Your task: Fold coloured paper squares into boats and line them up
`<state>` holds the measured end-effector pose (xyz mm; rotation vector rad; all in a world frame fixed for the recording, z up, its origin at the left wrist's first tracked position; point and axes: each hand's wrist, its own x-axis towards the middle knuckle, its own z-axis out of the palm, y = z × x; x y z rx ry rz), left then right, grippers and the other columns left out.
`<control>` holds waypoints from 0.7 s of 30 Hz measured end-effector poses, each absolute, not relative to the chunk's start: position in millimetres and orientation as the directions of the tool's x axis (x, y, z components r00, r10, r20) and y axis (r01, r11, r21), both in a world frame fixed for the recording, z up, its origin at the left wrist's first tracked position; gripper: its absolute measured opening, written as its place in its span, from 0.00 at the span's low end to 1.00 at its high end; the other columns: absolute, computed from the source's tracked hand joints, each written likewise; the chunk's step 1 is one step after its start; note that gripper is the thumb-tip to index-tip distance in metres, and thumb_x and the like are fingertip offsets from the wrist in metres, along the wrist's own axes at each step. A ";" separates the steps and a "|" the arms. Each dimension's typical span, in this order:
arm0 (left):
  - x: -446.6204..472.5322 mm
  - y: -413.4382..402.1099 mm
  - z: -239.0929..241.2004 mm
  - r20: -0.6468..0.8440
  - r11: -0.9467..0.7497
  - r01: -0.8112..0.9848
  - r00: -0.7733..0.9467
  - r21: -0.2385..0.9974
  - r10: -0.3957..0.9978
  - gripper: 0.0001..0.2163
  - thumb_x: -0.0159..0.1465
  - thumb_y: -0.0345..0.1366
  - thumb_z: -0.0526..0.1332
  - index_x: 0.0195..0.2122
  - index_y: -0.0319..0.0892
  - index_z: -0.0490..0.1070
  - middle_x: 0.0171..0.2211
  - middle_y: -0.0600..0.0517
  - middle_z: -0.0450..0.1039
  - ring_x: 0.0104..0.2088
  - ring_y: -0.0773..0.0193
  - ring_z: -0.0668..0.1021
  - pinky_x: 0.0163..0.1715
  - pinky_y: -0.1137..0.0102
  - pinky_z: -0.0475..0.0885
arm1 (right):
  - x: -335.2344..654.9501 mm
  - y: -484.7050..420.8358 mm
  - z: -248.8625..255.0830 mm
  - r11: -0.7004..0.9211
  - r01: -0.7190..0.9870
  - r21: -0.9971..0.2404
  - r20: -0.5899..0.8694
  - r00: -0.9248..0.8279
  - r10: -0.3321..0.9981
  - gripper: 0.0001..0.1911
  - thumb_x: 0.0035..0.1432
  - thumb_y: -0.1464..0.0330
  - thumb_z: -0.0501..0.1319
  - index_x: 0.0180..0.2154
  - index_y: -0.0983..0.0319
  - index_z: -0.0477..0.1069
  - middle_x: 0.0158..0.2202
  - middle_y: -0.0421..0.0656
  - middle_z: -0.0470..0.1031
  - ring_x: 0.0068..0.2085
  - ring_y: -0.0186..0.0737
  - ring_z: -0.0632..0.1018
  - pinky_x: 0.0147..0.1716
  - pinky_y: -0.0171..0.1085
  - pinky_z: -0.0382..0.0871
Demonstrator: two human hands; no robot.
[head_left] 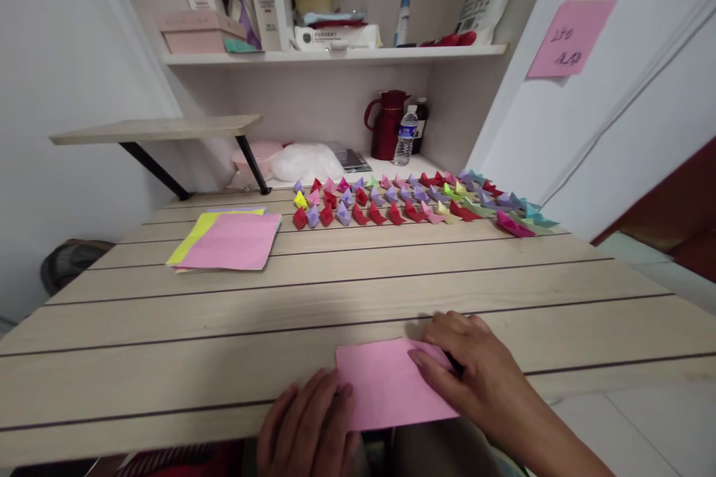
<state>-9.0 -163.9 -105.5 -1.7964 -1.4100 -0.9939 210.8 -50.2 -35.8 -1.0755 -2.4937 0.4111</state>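
A folded pink paper sheet (385,386) lies at the near edge of the wooden table (347,291). My left hand (307,425) rests on its left edge with fingers flat and close together, pressing the paper down. On the sheet's right side, my right hand (475,369) lies with fingers bent, pinching or pressing the upper right corner. Further back on the left is a stack of coloured paper squares (227,240), pink on top with yellow beneath. Several small folded paper boats (414,201) in red, purple, pink, green and blue stand in rows at the back.
Behind the boats stand a dark red jug (387,123), a water bottle (405,136) and a dark bottle. A small raised shelf (156,130) juts out at the left. A wall shelf (335,54) above holds bottles and boxes. A pink note (569,37) sticks to the right wall.
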 end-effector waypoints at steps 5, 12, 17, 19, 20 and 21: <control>-7.4 -164.9 -105.4 0.854 -0.170 0.985 0.070 0.022 0.515 0.11 0.68 0.36 0.55 0.43 0.45 0.77 0.39 0.52 0.82 0.44 0.67 0.78 0.61 0.68 0.57 | 210.2 -49.8 -37.8 0.684 0.608 -0.402 0.270 -0.636 0.723 0.14 0.64 0.68 0.56 0.26 0.60 0.59 0.26 0.37 0.67 0.31 0.39 0.70 0.33 0.39 0.55; -7.1 -168.2 -99.5 0.774 -0.095 0.975 -0.100 0.202 0.625 0.20 0.72 0.47 0.42 0.53 0.45 0.67 0.40 0.49 0.81 0.41 0.61 0.79 0.55 0.59 0.60 | 210.1 -51.0 -42.0 0.676 0.620 -0.399 0.314 -0.600 0.735 0.12 0.66 0.66 0.57 0.28 0.59 0.63 0.27 0.38 0.68 0.32 0.41 0.70 0.34 0.40 0.56; -3.9 -161.7 -77.2 0.661 0.014 0.919 -0.293 0.393 0.691 0.19 0.71 0.46 0.46 0.58 0.45 0.62 0.44 0.50 0.79 0.45 0.59 0.78 0.57 0.56 0.57 | 211.4 -54.2 -46.7 0.698 0.580 -0.420 0.427 -0.553 0.716 0.08 0.67 0.63 0.57 0.35 0.57 0.68 0.30 0.39 0.72 0.33 0.43 0.72 0.35 0.41 0.57; -2.8 -158.6 -72.3 0.624 0.038 0.892 -0.345 0.450 0.701 0.22 0.69 0.49 0.50 0.61 0.45 0.59 0.45 0.49 0.78 0.47 0.57 0.77 0.55 0.56 0.59 | 213.8 -56.0 -46.6 0.710 0.537 -0.456 0.462 -0.539 0.705 0.08 0.68 0.64 0.56 0.36 0.57 0.69 0.31 0.39 0.73 0.33 0.42 0.72 0.36 0.41 0.58; -2.7 -157.6 -71.1 0.601 0.052 0.873 -0.375 0.484 0.706 0.24 0.68 0.50 0.52 0.62 0.45 0.57 0.46 0.49 0.78 0.47 0.56 0.77 0.54 0.55 0.61 | 215.4 -56.7 -46.1 0.715 0.512 -0.477 0.477 -0.532 0.700 0.07 0.69 0.65 0.56 0.36 0.57 0.69 0.31 0.39 0.74 0.33 0.42 0.72 0.36 0.42 0.59; -2.9 -157.1 -70.5 0.578 0.066 0.855 -0.403 0.515 0.710 0.27 0.67 0.52 0.53 0.63 0.45 0.56 0.47 0.48 0.77 0.48 0.55 0.76 0.53 0.55 0.62 | 217.0 -57.2 -45.6 0.718 0.488 -0.496 0.490 -0.525 0.696 0.07 0.69 0.66 0.55 0.36 0.57 0.69 0.32 0.39 0.74 0.34 0.42 0.72 0.37 0.42 0.59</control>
